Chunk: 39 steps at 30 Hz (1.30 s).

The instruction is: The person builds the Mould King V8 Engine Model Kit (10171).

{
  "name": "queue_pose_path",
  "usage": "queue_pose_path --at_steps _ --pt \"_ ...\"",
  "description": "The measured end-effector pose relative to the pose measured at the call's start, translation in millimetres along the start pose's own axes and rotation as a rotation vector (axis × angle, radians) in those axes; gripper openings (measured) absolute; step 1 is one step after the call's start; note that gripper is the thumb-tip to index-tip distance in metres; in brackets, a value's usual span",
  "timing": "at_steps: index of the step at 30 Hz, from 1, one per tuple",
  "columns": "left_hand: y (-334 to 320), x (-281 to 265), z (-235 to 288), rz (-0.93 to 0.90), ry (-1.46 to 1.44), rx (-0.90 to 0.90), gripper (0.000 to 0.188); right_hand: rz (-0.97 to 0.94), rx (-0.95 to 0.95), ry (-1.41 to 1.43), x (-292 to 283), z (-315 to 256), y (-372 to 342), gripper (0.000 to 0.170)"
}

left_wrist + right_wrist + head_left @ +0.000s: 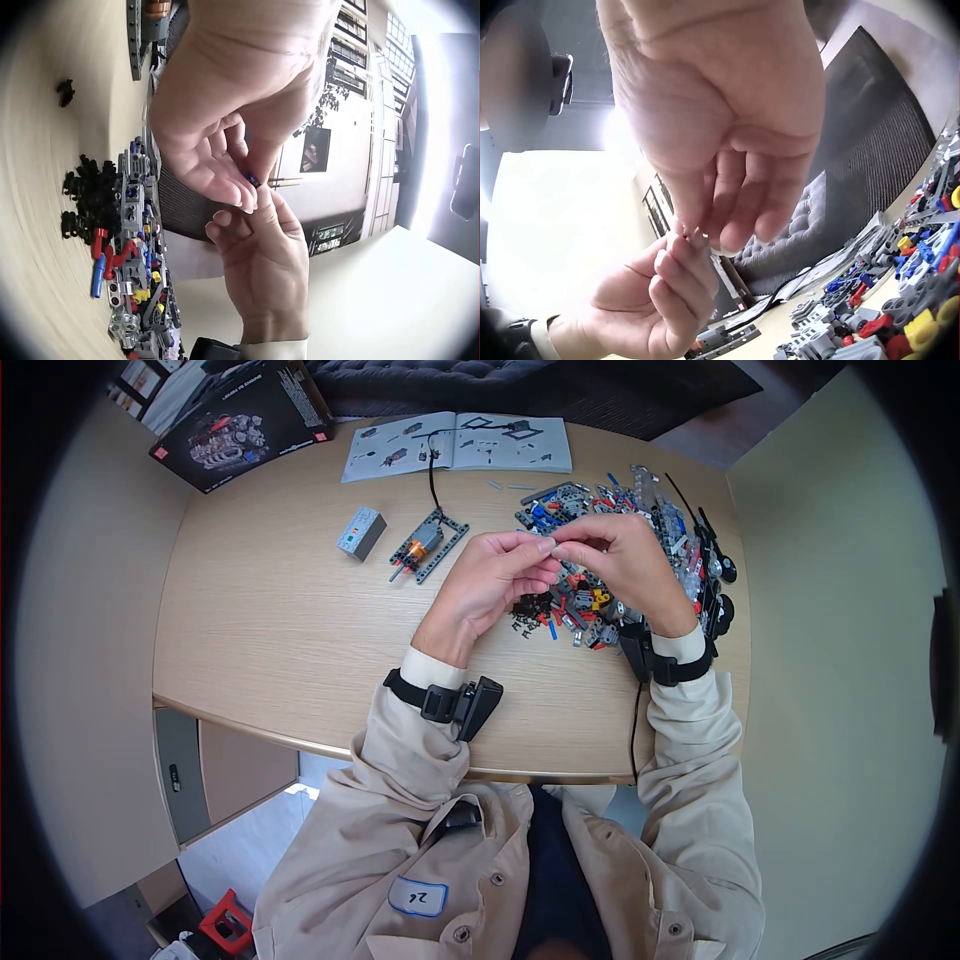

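Over the table, my left hand [498, 572] and right hand [625, 565] meet at their fingertips. Between the left thumb and fingers a tiny dark blue piece [253, 179] shows in the left wrist view. The right hand [266, 274] pinches at the same spot from the other side, its thumb tip right at the piece. Fingers hide most of it, and I cannot tell its exact kind. In the right wrist view the left hand [656, 300] has its fingers curled in below the right hand [727, 112]. Beneath the hands lies a pile of building-brick parts [575, 605].
Left of the pile sits a grey beam frame [458, 535] with a motor [427, 540], its black cable running to an open instruction booklet [400, 450]. A grey battery box [361, 534] stands beside it. A black product box [240, 435] is at the back left.
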<state>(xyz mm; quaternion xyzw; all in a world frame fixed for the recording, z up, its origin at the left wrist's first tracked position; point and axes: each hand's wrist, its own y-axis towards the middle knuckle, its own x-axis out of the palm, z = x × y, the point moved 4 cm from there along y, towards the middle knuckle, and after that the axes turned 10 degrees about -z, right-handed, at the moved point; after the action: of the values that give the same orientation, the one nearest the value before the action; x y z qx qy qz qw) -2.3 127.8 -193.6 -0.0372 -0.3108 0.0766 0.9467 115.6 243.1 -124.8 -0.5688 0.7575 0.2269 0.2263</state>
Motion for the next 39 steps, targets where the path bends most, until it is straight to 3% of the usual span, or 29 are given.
queue_pose_path --at_steps 14,16,23,35,39 --pt "2.8 -2.8 -4.3 -0.064 -0.023 0.022 0.022 -0.008 -0.007 -0.057 -4.6 -4.2 -0.9 0.02" --pt "1.7 3.5 -0.8 -0.07 -0.059 0.069 0.022 -0.025 -0.025 0.117 -4.7 4.9 -0.2 0.021" --pt "2.4 0.2 1.6 -0.001 -0.002 0.083 0.02 -0.025 0.023 0.208 -1.1 6.6 -0.8 0.023" --pt "0.9 4.0 6.1 0.096 0.082 0.123 0.024 0.042 0.033 -0.004 6.9 -0.2 1.0 0.03" --pt "0.0 4.8 7.5 0.155 0.126 0.159 0.023 0.175 -0.013 -0.053 12.8 -3.4 2.1 0.025"
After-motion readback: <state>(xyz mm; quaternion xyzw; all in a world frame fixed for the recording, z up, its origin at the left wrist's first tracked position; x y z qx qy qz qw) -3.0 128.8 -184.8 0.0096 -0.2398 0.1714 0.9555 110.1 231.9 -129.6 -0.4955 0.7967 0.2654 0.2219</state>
